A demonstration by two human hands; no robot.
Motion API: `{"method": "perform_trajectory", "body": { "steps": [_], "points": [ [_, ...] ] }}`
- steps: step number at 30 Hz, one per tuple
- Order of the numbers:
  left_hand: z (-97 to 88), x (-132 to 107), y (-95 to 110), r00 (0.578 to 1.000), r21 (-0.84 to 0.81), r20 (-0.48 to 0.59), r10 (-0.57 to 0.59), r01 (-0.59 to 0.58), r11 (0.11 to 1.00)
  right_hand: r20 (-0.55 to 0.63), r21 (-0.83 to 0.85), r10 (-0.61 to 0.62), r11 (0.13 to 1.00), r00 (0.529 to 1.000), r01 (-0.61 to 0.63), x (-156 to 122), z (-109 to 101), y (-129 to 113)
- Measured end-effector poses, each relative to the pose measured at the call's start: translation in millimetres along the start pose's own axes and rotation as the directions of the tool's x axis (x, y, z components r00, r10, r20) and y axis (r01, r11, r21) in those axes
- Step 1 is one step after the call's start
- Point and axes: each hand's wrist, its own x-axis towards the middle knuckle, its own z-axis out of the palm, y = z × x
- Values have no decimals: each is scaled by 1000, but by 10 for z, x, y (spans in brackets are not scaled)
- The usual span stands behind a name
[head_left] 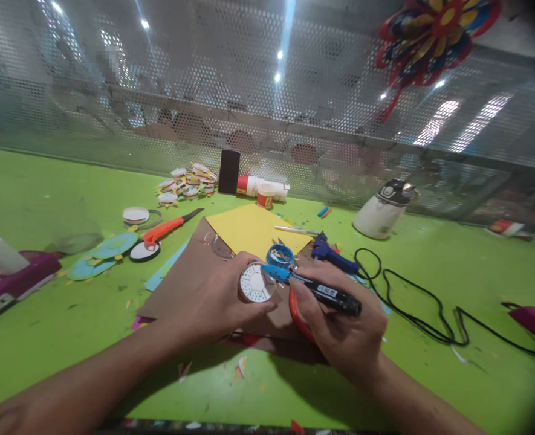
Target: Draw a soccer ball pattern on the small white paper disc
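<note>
Between the thumb and fingers of my left hand (pixel 228 296) is a small round white disc (pixel 255 283), marked with dark lines in a panel pattern and dotted with blue. My right hand (pixel 346 317) grips a black marker (pixel 328 294) with a blue end, whose tip meets the disc's upper right edge. Just behind the disc lies a blue tape roll (pixel 280 256). Under both hands are a brown sheet (pixel 181 284) and a yellow sheet (pixel 244 226). Scissors with a red handle (pixel 298 314) are partly hidden beneath my right hand.
A blue glue gun (pixel 333 254) with a black cord (pixel 424 320) lies to the right, before a tilted white kettle (pixel 380 211). An orange utility knife (pixel 165 231) and blue paper discs (pixel 113 244) are left. Farther back are piled white discs (pixel 192 181), a phone (pixel 229 171) and a paper cup (pixel 265 196).
</note>
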Motion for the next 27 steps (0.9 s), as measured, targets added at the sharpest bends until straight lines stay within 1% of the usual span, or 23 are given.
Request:
{"method": "perform_trajectory", "body": {
  "steps": [8, 16, 19, 22, 27],
  "points": [
    [-2, -5, -15, 1000, 9, 20, -9, 9, 1000, 16, -28, -12, 1000, 1000, 12, -4, 1, -8],
    [3, -14, -17, 1000, 25, 14, -8, 7, 1000, 28, -48, -29, 998, 999, 30, 20, 2, -9],
    [18, -15, -19, 1000, 31, -3, 11, -11, 999, 36, -48, -21, 999, 999, 22, 28, 0, -13],
    [35, -21, -26, 999, 75, -27, 34, -31, 997, 49, -41, -18, 999, 999, 20, 27, -1, -13],
    [53, -33, -46, 998, 122, -36, 58, -53, 991, 50, -37, -24, 999, 998, 26, 8, 18, -21]
  ]
}}
